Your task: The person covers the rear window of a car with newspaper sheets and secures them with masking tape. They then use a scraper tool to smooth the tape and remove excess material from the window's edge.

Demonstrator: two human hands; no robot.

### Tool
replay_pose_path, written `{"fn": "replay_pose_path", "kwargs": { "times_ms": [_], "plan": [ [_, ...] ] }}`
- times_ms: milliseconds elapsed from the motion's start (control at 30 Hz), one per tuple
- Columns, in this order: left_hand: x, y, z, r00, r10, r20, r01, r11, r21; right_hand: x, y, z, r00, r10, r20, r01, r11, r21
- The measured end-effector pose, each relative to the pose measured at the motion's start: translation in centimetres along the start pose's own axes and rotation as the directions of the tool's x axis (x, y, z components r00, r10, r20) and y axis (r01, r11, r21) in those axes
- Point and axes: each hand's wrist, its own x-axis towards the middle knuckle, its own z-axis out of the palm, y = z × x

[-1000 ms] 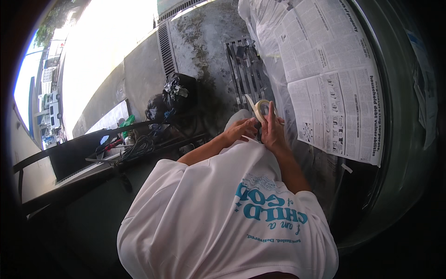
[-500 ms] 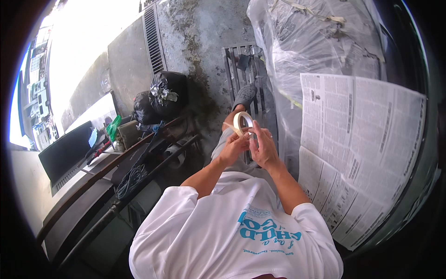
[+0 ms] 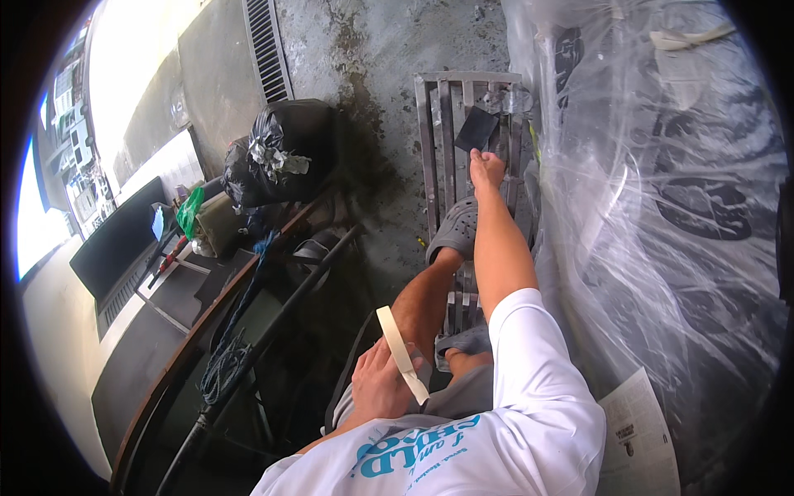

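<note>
My right hand reaches far forward, its fingertips pinched on the near corner of a dark square sheet. This sheet lies over the slats of a grey metal step. My left hand is lowered to my bent leg and holds a roll of cream masking tape, seen nearly edge-on. Some of that hand's fingers are behind the tape. My foot in a grey clog stands on the step.
A large form under clear plastic sheeting fills the right side. Newspaper hangs at lower right. Black garbage bags, a dark rail with a coiled rope and a green bag are at left. A floor grate lies beyond.
My hands have parted. The right left the tape, reached forward and took hold of the dark sheet; the left drew back to my leg with the tape. The view shifted, and the newspaper sits lower.
</note>
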Motion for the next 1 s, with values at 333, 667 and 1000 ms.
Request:
{"fn": "replay_pose_path", "kwargs": {
  "times_ms": [333,667,1000],
  "plan": [
    [1.6,0.5,-1.2,0.998,0.049,-0.030,-0.047,0.996,0.077,-6.0,-5.1,-3.8,0.938,-0.322,-0.126,0.300,0.939,-0.169],
    [-4.1,0.4,0.5,0.991,0.123,0.054,-0.125,0.991,0.041,-34.7,-1.0,-33.5,0.936,-0.332,0.121,0.318,0.940,0.121],
    [-16.4,5.5,1.8,0.919,0.375,0.122,-0.170,0.656,-0.735,-59.0,6.5,-58.1,0.908,-0.263,0.327,0.021,0.806,0.592]
  ]
}}
